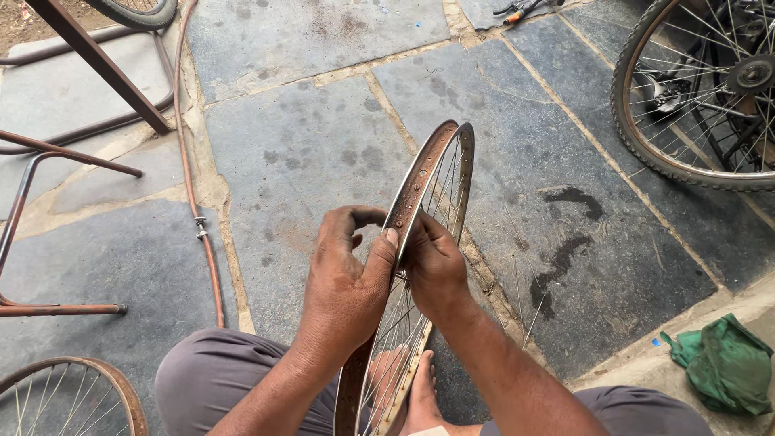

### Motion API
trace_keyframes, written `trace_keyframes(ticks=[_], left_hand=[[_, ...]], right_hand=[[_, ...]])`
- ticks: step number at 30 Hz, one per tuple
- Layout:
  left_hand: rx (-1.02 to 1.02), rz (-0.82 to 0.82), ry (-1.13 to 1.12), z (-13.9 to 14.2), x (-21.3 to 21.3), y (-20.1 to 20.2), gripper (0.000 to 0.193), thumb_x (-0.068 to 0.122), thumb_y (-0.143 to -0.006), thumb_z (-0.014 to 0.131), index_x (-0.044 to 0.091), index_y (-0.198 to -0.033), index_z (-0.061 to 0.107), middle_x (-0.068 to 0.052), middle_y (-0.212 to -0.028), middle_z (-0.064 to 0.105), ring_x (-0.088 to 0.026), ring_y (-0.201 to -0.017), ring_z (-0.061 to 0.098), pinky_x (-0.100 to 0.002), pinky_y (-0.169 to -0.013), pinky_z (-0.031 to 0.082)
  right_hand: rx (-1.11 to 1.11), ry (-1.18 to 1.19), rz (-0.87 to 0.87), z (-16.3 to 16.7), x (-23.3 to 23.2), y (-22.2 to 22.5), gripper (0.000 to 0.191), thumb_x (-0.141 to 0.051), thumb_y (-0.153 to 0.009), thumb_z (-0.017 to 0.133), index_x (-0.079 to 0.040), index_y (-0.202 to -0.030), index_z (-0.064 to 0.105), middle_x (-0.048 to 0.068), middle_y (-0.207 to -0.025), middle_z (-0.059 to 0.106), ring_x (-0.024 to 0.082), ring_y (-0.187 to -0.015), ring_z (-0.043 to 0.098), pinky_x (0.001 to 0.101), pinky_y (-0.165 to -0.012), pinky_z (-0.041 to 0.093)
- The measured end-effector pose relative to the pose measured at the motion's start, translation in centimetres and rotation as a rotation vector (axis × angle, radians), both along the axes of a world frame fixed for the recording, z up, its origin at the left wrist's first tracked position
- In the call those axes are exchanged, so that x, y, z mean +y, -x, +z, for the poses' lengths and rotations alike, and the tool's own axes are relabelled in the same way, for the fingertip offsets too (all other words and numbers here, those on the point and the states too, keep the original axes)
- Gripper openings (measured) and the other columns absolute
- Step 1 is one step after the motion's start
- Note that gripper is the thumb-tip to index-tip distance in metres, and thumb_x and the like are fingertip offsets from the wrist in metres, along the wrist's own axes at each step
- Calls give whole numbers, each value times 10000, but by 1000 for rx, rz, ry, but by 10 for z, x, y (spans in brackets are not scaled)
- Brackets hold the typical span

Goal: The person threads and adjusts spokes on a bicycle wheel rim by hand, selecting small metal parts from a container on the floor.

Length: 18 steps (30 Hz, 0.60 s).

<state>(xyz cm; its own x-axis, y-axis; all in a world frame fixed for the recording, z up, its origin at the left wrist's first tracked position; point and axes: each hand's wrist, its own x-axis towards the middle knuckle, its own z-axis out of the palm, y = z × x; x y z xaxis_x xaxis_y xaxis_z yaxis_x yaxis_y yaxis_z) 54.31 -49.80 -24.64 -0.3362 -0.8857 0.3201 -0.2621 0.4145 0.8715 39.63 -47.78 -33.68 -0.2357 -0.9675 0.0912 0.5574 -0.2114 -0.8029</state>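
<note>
Grey stone slabs (307,153) with sandy joints make up the floor, stained dark in places. Near its middle a bare wheel rim (428,178) stands upright on edge between the knees of a seated person, its rusty inner channel facing the camera and thin spokes showing behind it. Both hands grip the rim at the same spot. From the left side, the left hand (347,274) closes around it, thumb pressed flat on the rusty channel. Opposite, the right hand (436,266) wraps it from the right, fingers curled over the edge and touching the left thumb. Bare feet (404,387) rest at the foot of the rim. A green cloth (722,363) lies crumpled at the floor's right edge. Another tyred bicycle wheel (694,97) leans in the top right corner. Along the left runs a reddish hose (198,202), and a second rusty rim (73,400) lies in the bottom left corner.
</note>
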Motion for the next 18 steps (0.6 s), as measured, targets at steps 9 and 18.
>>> trace_keyframes(ticks=[9, 18], left_hand=[[-50, -30, -8, -2, -1, -1, 223, 216, -991, 657, -1, -952, 691, -143, -1171, 678, -256, -1096, 672, -399, -948, 512], [185, -216, -246, 5, 0, 6, 426, 187, -989, 544, 30, -1380, 486, -162, -1351, 620, -255, -1321, 597, -405, -1091, 484]], right_hand=[[385, 108, -149, -5, 23, -11, 400, -314, -1018, 631, -17, -1264, 526, 48, -1047, 660, 105, -921, 642, 257, -780, 567], [-61, -71, 156, -13, -6, 27, 421, -306, -1043, 609, 74, -1223, 598, 137, -1079, 721, 193, -1016, 711, 354, -932, 604]])
